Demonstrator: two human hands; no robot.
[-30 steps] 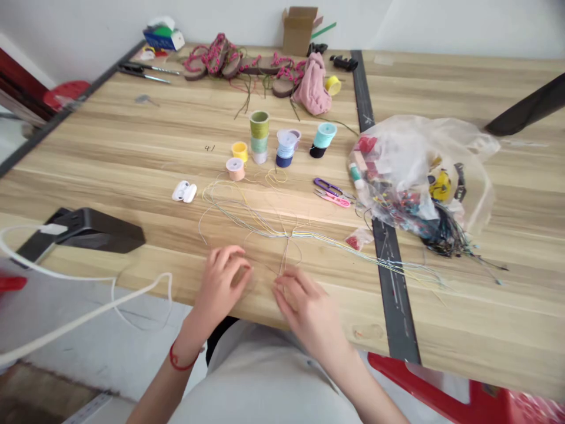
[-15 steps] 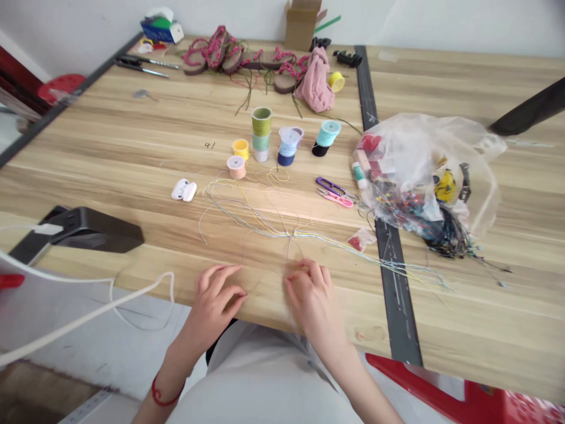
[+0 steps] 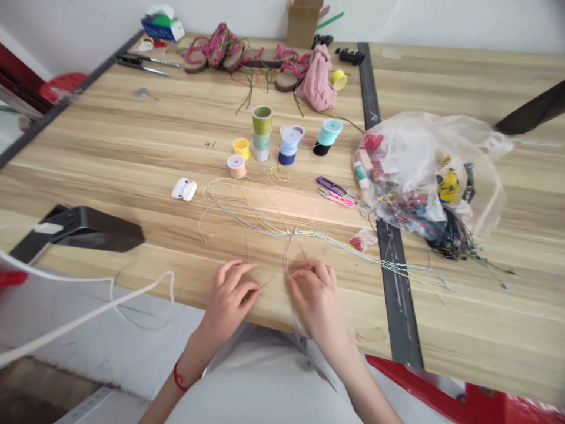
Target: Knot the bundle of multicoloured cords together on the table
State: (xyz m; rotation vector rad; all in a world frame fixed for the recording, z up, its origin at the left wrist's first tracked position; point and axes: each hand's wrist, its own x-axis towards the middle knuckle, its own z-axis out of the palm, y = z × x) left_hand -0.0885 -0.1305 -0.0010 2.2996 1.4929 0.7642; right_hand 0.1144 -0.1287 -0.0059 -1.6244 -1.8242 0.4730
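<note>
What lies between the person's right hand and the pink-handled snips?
In the head view, a bundle of pale threads runs crosswise between the right hand and the pink-handled snips.

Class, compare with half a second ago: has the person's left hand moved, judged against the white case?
Yes: the left hand has shifted rightward relative to the white case.
</note>
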